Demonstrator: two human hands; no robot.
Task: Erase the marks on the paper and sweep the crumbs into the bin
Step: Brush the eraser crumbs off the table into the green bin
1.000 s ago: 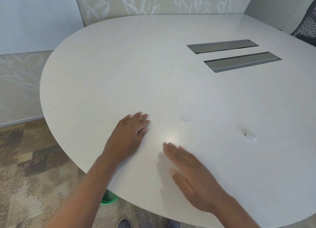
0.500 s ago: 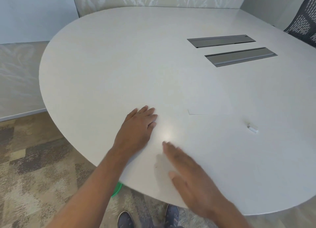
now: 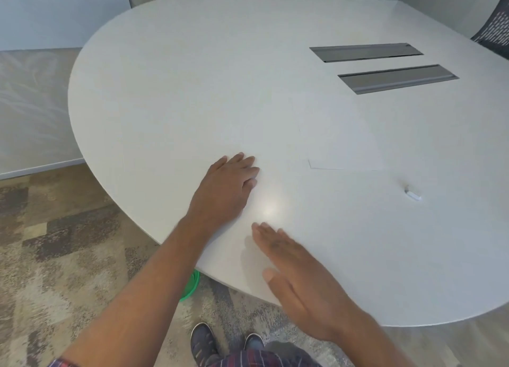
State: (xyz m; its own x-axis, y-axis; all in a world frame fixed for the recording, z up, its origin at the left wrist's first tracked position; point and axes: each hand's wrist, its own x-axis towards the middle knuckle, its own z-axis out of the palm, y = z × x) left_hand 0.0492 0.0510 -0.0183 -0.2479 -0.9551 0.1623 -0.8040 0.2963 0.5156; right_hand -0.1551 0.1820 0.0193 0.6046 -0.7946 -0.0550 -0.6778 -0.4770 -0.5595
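Head view is showing the paper (image 3: 344, 149) lying flat just beyond both sets of fingertips and a little to the right. It is white on the white table (image 3: 192, 77), with only its near edge and corner showing. Any crumbs are too small to make out from here.

I'm judging that sheet to be thin, light and quick to slide or crease. It is asking for a flat palm pressing on it, not a pinch at the corner. The crumbs, I'd guess, are weightless and ready to scatter, so a low, gentle sweep with the side of a hand is suiting them best.

The left hand (image 3: 225, 190) is lying palm down on the tabletop, fingers straight and close together. The right hand (image 3: 297, 278) is hovering low near the table's edge, fingers straight and together like a blade and gripping nothing. Whether it is touching the surface, I cannot tell.

The green bin (image 3: 191, 286) is peeking out under the table edge, beside the left forearm. The small white eraser (image 3: 412, 195) is sitting well to the right of both hands.
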